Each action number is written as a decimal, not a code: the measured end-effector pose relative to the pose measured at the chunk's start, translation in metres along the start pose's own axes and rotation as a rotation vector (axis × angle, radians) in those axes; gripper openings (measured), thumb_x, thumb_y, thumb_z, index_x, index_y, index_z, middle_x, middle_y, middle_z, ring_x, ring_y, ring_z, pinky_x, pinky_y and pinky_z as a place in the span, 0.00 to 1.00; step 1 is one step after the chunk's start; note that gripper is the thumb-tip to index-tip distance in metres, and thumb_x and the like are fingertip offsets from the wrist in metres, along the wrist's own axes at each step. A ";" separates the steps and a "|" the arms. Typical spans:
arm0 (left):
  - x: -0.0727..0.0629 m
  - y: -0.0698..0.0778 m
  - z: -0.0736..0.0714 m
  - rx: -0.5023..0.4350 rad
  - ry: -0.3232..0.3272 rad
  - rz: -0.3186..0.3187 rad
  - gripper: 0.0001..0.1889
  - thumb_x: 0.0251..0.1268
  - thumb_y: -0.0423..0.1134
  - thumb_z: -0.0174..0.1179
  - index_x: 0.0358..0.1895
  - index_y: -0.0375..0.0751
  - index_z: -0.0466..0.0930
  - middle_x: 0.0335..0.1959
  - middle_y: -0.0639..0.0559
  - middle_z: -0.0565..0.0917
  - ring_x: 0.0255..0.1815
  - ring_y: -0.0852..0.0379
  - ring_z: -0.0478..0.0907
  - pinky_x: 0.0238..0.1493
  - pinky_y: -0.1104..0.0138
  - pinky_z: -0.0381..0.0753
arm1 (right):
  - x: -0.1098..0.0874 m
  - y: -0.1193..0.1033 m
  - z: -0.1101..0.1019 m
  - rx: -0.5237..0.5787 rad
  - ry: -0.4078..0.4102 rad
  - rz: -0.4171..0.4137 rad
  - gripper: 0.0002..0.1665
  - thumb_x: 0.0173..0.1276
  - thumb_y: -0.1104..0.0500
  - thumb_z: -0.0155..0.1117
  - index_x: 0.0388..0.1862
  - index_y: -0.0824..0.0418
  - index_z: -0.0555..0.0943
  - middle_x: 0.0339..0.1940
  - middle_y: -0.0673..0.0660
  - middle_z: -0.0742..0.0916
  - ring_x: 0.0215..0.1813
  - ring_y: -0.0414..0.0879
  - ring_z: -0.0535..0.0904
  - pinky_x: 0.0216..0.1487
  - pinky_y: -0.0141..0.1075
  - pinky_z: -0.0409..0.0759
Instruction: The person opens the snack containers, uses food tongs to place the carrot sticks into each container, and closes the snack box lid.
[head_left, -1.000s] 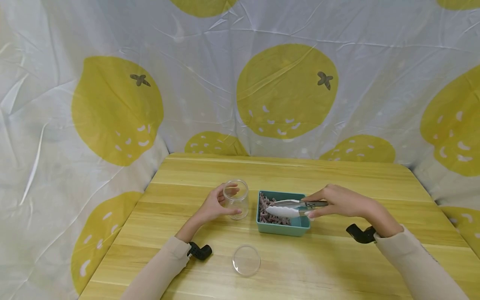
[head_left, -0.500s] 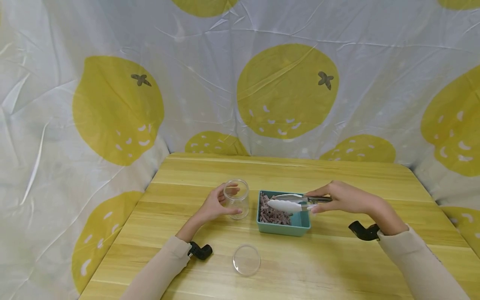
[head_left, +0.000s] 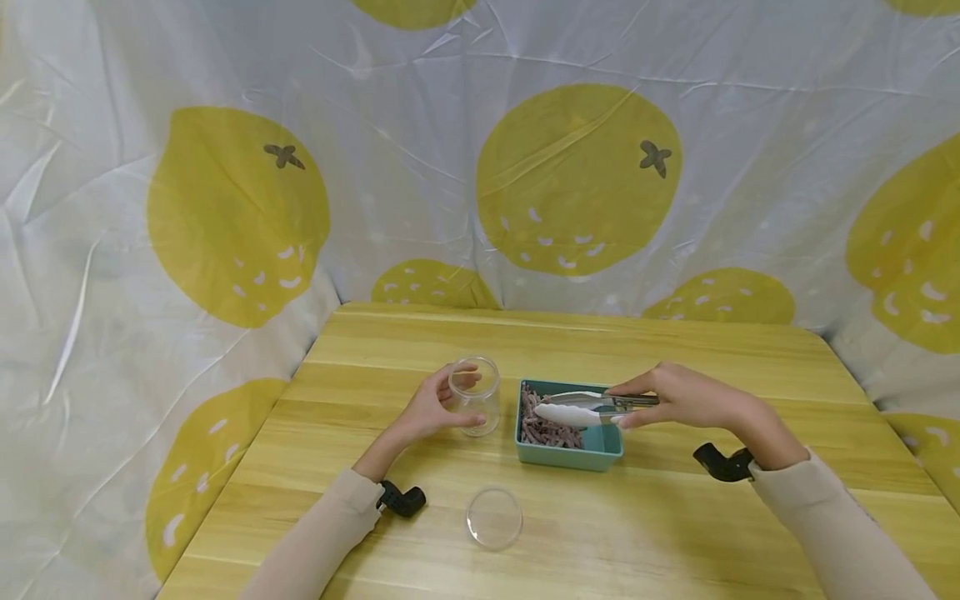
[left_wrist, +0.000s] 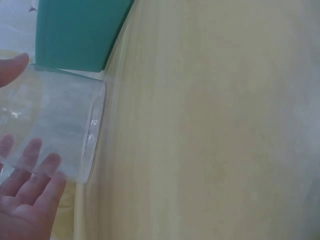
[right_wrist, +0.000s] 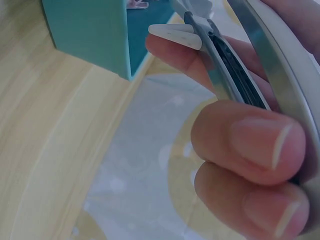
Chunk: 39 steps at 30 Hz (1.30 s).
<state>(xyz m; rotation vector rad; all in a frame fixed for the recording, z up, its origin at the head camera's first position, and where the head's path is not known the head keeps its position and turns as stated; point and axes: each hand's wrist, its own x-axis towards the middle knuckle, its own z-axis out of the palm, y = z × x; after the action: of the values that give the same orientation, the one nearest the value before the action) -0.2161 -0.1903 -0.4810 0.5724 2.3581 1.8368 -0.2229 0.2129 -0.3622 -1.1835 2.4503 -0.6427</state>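
Observation:
My left hand (head_left: pixel 429 408) holds a clear open-topped jar (head_left: pixel 488 403) on the table, thumb on the near side and fingers on the far side. In the left wrist view the fingers show through the jar wall (left_wrist: pixel 65 112). Just right of the jar stands a teal rectangular bin (head_left: pixel 566 458). Grey-brown shredded strips (head_left: pixel 557 436) lie in its left part. My right hand (head_left: pixel 678 396) grips metal tongs with white tips (head_left: pixel 572 414), whose spread arms reach over the strips. Close up, the right wrist view shows fingers curled round the tongs' handle (right_wrist: pixel 272 55).
A clear round lid (head_left: pixel 495 518) lies flat on the wooden table (head_left: pixel 615 533), nearer me than the jar and bin. A lemon-print cloth (head_left: pixel 420 167) hangs behind and along the sides of the table.
The right hand draws the tongs slightly up and right, then brings them back a little left and lower over the strips. The left hand and jar stay put.

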 end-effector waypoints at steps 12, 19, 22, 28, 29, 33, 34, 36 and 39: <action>-0.001 -0.001 0.001 -0.008 0.002 -0.001 0.40 0.51 0.29 0.77 0.69 0.36 0.68 0.66 0.33 0.74 0.67 0.36 0.70 0.69 0.47 0.65 | 0.000 0.000 0.000 0.012 0.013 0.015 0.34 0.71 0.41 0.63 0.67 0.62 0.78 0.45 0.54 0.89 0.14 0.33 0.46 0.37 0.33 0.73; -0.001 0.000 -0.001 0.007 0.010 -0.004 0.42 0.49 0.29 0.78 0.70 0.37 0.68 0.66 0.36 0.75 0.67 0.37 0.71 0.69 0.46 0.65 | -0.002 0.002 -0.002 0.029 0.007 0.024 0.36 0.69 0.40 0.65 0.66 0.63 0.78 0.58 0.58 0.85 0.14 0.33 0.47 0.37 0.33 0.73; -0.001 0.001 0.000 0.002 0.009 -0.003 0.41 0.49 0.29 0.78 0.69 0.37 0.68 0.66 0.35 0.74 0.67 0.37 0.70 0.69 0.47 0.65 | -0.003 0.002 -0.002 0.023 0.001 0.043 0.37 0.68 0.39 0.65 0.66 0.64 0.78 0.59 0.59 0.84 0.14 0.34 0.47 0.37 0.33 0.73; -0.001 0.002 0.001 -0.003 0.008 -0.006 0.41 0.49 0.28 0.78 0.69 0.36 0.68 0.66 0.34 0.74 0.68 0.37 0.70 0.70 0.49 0.65 | -0.006 0.001 -0.003 -0.013 -0.002 0.060 0.38 0.66 0.40 0.68 0.66 0.63 0.78 0.26 0.49 0.84 0.15 0.34 0.46 0.39 0.35 0.72; -0.001 0.002 0.001 -0.004 0.009 -0.005 0.41 0.49 0.28 0.78 0.69 0.36 0.68 0.66 0.33 0.74 0.68 0.37 0.70 0.70 0.49 0.65 | -0.006 0.001 -0.004 -0.016 -0.003 0.063 0.38 0.66 0.40 0.69 0.66 0.63 0.78 0.21 0.46 0.80 0.15 0.34 0.45 0.39 0.34 0.72; -0.001 0.002 0.001 -0.001 0.011 -0.001 0.41 0.50 0.29 0.77 0.69 0.35 0.68 0.66 0.33 0.74 0.68 0.37 0.70 0.70 0.48 0.64 | -0.006 0.000 -0.003 -0.016 -0.009 0.073 0.40 0.64 0.40 0.70 0.66 0.64 0.78 0.11 0.39 0.68 0.15 0.34 0.44 0.35 0.32 0.71; -0.001 0.002 0.001 0.000 0.010 -0.004 0.41 0.50 0.29 0.77 0.69 0.35 0.68 0.66 0.33 0.74 0.68 0.37 0.70 0.70 0.48 0.64 | -0.006 0.000 -0.002 -0.016 -0.009 0.074 0.40 0.63 0.39 0.71 0.66 0.64 0.77 0.10 0.39 0.66 0.15 0.34 0.44 0.34 0.32 0.71; -0.001 0.002 0.001 0.000 0.008 -0.008 0.41 0.49 0.29 0.78 0.69 0.36 0.68 0.66 0.33 0.74 0.68 0.37 0.70 0.70 0.48 0.64 | -0.005 -0.001 -0.001 -0.022 -0.010 0.075 0.42 0.63 0.39 0.71 0.66 0.65 0.77 0.08 0.38 0.61 0.15 0.33 0.44 0.32 0.31 0.71; -0.001 0.003 0.001 0.001 0.007 -0.015 0.41 0.49 0.29 0.78 0.69 0.36 0.68 0.66 0.34 0.74 0.68 0.37 0.70 0.70 0.48 0.64 | -0.002 -0.004 0.000 -0.037 -0.015 0.072 0.43 0.62 0.38 0.71 0.66 0.66 0.77 0.07 0.38 0.61 0.14 0.34 0.44 0.31 0.31 0.70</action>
<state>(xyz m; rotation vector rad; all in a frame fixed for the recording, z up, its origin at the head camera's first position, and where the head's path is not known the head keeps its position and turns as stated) -0.2144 -0.1893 -0.4786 0.5482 2.3617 1.8348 -0.2192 0.2126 -0.3595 -1.1039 2.4896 -0.5678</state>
